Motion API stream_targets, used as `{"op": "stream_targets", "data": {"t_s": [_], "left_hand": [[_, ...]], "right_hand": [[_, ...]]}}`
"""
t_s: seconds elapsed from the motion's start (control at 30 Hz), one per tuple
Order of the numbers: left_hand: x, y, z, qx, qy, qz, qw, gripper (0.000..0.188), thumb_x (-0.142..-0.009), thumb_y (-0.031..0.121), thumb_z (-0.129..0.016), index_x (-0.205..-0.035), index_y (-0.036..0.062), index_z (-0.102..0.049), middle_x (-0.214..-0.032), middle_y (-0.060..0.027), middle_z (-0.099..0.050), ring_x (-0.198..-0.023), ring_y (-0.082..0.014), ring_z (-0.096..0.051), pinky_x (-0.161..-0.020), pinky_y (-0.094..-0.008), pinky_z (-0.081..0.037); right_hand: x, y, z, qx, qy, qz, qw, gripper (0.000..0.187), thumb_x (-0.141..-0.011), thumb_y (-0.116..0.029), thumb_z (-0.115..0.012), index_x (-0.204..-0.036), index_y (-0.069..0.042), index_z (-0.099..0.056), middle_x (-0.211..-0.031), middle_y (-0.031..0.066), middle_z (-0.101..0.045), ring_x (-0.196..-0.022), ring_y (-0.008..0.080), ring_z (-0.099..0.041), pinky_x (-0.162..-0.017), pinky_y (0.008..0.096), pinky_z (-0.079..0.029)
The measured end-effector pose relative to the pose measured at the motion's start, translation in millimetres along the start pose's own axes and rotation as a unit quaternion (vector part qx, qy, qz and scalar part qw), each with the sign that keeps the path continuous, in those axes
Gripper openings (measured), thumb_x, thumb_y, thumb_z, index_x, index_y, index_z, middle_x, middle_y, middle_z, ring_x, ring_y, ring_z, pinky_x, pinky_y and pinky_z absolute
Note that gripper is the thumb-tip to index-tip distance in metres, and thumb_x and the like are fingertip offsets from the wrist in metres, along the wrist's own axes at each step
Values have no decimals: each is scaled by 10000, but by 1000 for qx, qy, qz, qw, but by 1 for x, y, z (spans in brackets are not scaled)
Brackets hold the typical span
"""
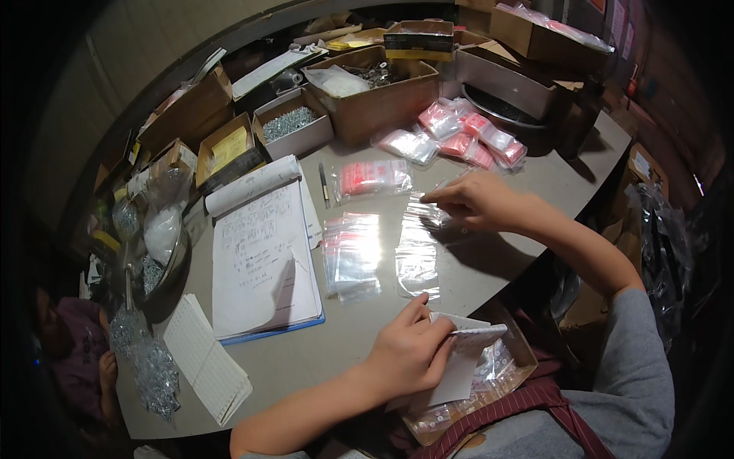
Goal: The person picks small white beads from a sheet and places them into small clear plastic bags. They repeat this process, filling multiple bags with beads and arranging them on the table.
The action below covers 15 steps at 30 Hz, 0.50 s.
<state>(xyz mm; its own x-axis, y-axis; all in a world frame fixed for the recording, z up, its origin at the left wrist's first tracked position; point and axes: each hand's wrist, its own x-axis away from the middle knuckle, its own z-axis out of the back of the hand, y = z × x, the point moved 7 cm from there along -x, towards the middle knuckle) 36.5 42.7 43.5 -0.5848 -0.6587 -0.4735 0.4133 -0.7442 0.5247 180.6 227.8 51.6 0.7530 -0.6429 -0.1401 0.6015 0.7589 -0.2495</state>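
My left hand point(409, 344) is closed on a sheaf of white paper slips point(462, 359), partly folded, above an open cardboard box in my lap. Inside that box point(524, 346) lie clear bags with small pale pieces. My right hand point(478, 200) reaches over the table with its fingers curled and the fingertips at the far end of a column of overlapping clear zip bags point(417, 268). What those fingers pinch, if anything, is hidden. Left of the column lies another fanned stack of clear zip bags point(352, 256). Beyond it rests a bundle of red-and-clear bags point(375, 177).
A clipboard with handwritten sheets point(260, 260), a pen point(324, 186) and lined paper point(205, 359) lie to the left. Boxes of metal parts point(290, 125) line the back. More red-and-clear bag packs point(470, 134) are piled at back right. Another person point(80, 352) sits at far left.
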Motion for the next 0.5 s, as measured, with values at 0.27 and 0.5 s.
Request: {"op": "stream_targets", "data": {"t_s": [0.27,0.5], "left_hand": [[3,-2,3,11,20,-2,1000,119,-849,67,-735,-959,47,-695,-790,-138,-663,-829,-357,-652,-819,-425,-544],[2,-9,5,70,37,62,995,83,-876,95,-727,-930,49,-683,-725,-138,-620,-739,-354,-611,-944,-459,-527]], "right_hand": [[6,-78,-20,-217,-115,19,969,254,-933,-120,-674,-1157,-26,-602,-918,135,-700,-782,291,-687,-698,399,-537],[14,-97,-29,-10,-27,61,998,426,-896,-415,-702,-1002,-19,-585,-942,178,-693,-846,404,-708,-745,482,-557]]}}
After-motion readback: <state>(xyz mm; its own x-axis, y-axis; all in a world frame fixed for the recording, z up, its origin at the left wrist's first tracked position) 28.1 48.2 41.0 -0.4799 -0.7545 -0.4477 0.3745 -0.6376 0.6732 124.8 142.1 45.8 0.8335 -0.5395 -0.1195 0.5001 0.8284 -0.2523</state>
